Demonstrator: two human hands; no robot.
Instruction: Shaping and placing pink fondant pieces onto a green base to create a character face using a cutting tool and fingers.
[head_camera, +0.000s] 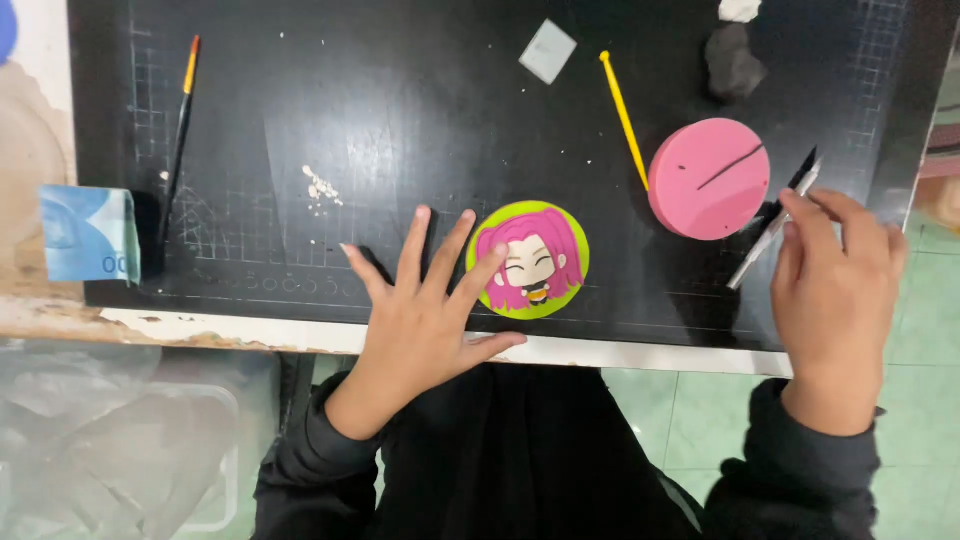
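Black cutting mat (300, 120) covers worktop. Pink disc (708, 178) lies right of centre, yellow stick tool (624, 118) just beside it. Green disc with pink-haired figure (528, 260) at mat's near edge. Left hand (425, 310) spread flat, fingertips touching green disc. Right hand (830, 290) pinching thin craft knife (775, 225), blade tip probably near pink disc.

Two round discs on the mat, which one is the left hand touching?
The green disc with the pink-haired cartoon figure; left hand fingertips rest on its edge. The plain pink disc lies apart, nearer the right hand.
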